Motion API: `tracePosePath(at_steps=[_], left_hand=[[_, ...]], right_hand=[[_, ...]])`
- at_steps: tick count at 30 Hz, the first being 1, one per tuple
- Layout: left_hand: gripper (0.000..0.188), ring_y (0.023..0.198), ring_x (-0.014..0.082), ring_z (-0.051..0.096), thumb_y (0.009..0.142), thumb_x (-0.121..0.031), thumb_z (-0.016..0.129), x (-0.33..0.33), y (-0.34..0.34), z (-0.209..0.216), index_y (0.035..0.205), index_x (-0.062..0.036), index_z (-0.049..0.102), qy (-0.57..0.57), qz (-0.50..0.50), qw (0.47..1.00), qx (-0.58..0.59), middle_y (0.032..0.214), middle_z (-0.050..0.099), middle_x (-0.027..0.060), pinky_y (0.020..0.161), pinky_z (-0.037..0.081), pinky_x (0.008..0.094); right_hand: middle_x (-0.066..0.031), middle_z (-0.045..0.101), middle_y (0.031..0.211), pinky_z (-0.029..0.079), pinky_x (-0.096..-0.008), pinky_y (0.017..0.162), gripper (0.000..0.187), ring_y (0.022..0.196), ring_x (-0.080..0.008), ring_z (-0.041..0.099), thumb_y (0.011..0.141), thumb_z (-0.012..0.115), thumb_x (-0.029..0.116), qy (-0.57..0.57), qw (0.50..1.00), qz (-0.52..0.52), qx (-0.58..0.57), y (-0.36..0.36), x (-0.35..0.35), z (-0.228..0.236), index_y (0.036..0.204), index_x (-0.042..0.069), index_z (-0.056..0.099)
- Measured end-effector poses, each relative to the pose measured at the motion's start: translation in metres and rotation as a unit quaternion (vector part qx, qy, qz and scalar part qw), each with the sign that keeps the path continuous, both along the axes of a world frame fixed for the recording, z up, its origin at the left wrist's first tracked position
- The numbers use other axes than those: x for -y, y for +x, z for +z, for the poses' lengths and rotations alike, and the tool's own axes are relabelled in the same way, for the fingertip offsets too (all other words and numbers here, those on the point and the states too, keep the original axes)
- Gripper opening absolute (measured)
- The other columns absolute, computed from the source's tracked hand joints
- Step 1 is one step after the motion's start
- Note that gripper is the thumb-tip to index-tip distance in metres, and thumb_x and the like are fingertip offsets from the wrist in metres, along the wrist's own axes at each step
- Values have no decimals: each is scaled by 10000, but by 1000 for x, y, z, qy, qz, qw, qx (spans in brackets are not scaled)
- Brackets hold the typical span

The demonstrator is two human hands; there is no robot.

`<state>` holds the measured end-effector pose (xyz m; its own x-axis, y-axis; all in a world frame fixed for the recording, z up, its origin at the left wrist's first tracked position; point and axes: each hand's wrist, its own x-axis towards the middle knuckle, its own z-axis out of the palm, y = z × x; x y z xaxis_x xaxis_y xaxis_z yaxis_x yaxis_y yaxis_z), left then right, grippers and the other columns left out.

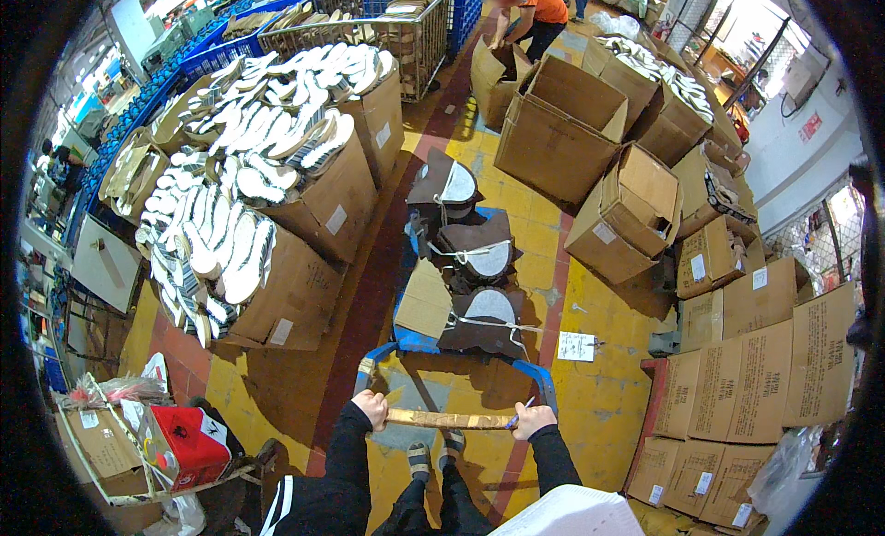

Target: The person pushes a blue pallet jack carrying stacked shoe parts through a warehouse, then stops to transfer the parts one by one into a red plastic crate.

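Head view: left hand and right hand grip the straight tan-wrapped bar of a blue metal cart, best held wide; dark-brown string-tied bundles likely make it heavy.

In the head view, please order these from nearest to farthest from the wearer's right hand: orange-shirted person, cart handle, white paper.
1. Cart handle: gripped by the right hand.
2. White paper: on the floor ahead, slightly right.
3. Orange-shirted person: far ahead.

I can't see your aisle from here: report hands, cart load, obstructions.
Left hand and right hand gripping handle. Blue cart carrying tied brown bundles. Cartons flanking both sides; person in orange bent over open carton ahead.
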<state>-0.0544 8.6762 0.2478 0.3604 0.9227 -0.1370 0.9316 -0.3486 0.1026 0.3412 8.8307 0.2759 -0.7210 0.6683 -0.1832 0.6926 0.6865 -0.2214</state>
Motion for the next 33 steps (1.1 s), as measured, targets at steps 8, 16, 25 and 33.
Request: tracePosePath(at_steps=[8, 16, 25, 33], left_hand=[[265, 586, 196, 545, 495, -302, 622, -3, 2, 6, 623, -92, 523, 10, -3, 1000, 12, 614, 499, 42, 637, 433, 304], [223, 602, 181, 536, 507, -296, 612, 0, 1, 0, 593, -112, 519, 43, 4, 999, 4, 593, 488, 22, 607, 423, 305], [256, 606, 189, 553, 502, -308, 620, 0, 3, 7, 633, -108, 530, 25, 10, 1000, -14, 614, 505, 30, 619, 439, 306], [295, 589, 203, 567, 502, -323, 639, 0, 0, 4, 657, -94, 539, -9, -4, 1000, -8, 651, 525, 44, 647, 450, 310]], right_hand=[[-88, 574, 508, 469, -393, 455, 279, 486, -259, 603, 562, 669, 266, 7, 1000, -3, 0, 2, 0, -3, 698, 95, 496], [-82, 573, 507, 470, -392, 455, 290, 483, -255, 601, 557, 675, 274, 5, 1000, 2, 11, 0, 0, 1, 718, 95, 515], [-85, 575, 515, 471, -393, 462, 296, 492, -259, 604, 553, 676, 269, 3, 1000, 0, 19, 2, 1, -3, 730, 96, 513], [-96, 574, 517, 471, -402, 463, 279, 489, -275, 601, 620, 650, 288, -9, 1000, 5, 3, 3, 0, -4, 749, 98, 490]])
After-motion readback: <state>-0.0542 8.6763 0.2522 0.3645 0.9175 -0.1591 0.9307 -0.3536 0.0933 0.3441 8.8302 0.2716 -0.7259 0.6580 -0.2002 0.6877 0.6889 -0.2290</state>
